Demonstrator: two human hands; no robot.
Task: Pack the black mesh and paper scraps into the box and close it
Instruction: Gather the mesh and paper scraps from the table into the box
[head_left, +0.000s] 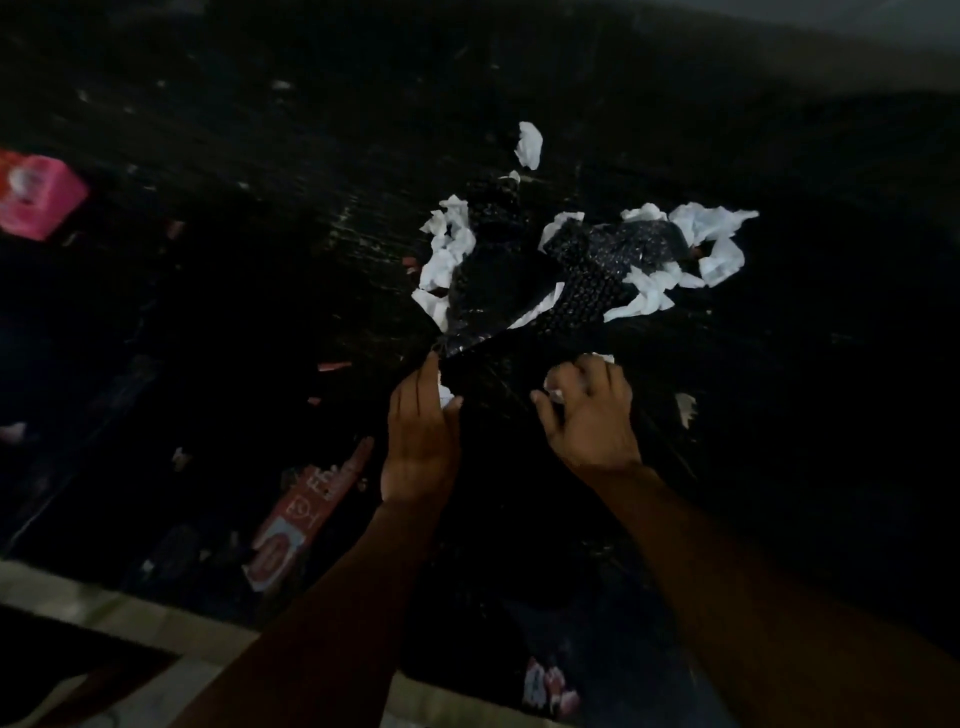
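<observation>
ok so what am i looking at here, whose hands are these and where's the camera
There is no machine: a person works with bare hands, and the one picture comes from a camera worn on their head, looking down. On the dark surface lies crumpled black mesh with white paper scraps around it. The right hand curls its fingers round some scraps. The left hand reaches the mesh's near corner, a white scrap by its thumb; whether it grips is unclear. A pink box sits far left, a red printed packet nearer.
</observation>
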